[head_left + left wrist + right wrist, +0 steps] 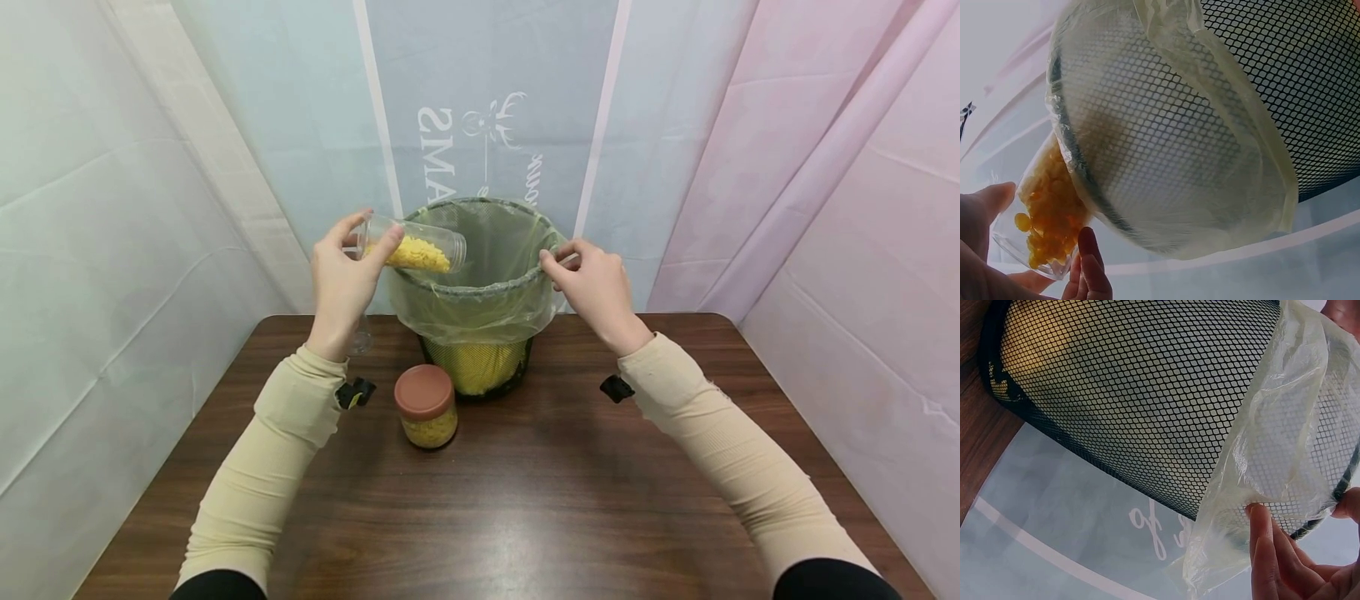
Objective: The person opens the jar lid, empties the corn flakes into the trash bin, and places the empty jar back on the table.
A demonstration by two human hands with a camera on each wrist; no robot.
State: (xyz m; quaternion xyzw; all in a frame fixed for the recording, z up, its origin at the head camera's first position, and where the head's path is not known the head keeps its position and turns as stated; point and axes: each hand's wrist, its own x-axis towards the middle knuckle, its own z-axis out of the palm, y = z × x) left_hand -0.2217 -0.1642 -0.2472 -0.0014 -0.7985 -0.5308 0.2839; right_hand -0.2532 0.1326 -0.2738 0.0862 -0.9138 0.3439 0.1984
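Observation:
My left hand (345,279) grips a clear jar (454,250) tipped almost onto its side. Small yellow pieces (417,253) lie along its lower wall, and its mouth reaches over the left rim of a black mesh trash can (427,346). A thin, pale yellow-green trash bag (487,317) lines the can and folds down over its outside. With thumb and fingers on either side of the rim, my right hand (596,283) pinches the bag at the can's right. In the left wrist view, the yellow pieces (1054,212) show through the jar, between my fingers.
A short jar (426,408) with a reddish-brown lid and yellow contents stands in front of the can. Near my left wrist, a small clear round object (362,340) rests on the brown wooden table (517,492). Hanging fabric (487,50) surrounds the back and sides.

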